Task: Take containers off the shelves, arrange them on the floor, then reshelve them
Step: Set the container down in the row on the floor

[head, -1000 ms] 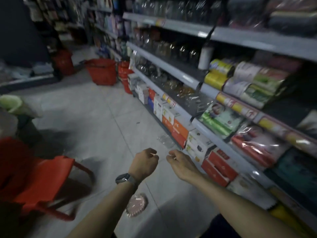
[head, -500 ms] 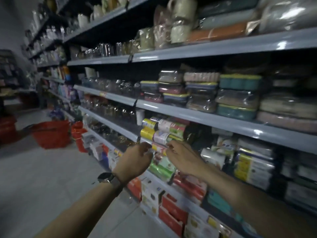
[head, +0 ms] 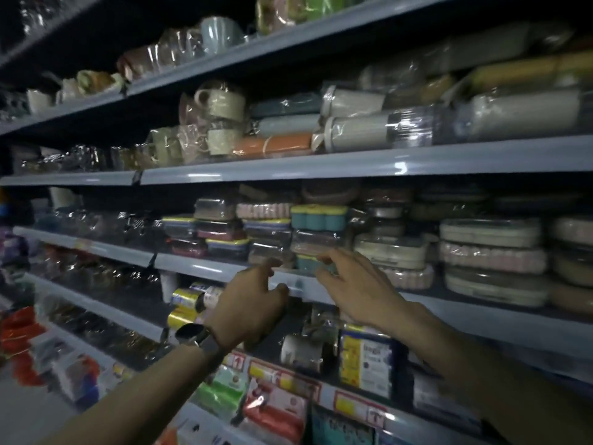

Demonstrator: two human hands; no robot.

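Note:
Stacks of wrapped lidded containers fill the middle grey shelf point(head: 224, 267). One stack has a teal container with a yellow lid point(head: 318, 216) on top, a clear dark one below it, and a teal one point(head: 306, 264) at the bottom. My left hand point(head: 250, 300), with a watch on its wrist, is raised in front of the shelf edge, fingers loosely spread and holding nothing. My right hand point(head: 349, 284) reaches toward the bottom teal container with fingers extended, fingertips at or just short of it.
Cream and pink oval containers point(head: 491, 252) are stacked to the right. Mugs and wrapped tubes point(head: 224, 123) sit on the shelf above. Foil rolls point(head: 186, 300), boxes and red and green packs lie on the shelves below.
Both hands have risen from above the floor, past the lower shelf, to the container shelf. My view has swung up from the floor to the shelves.

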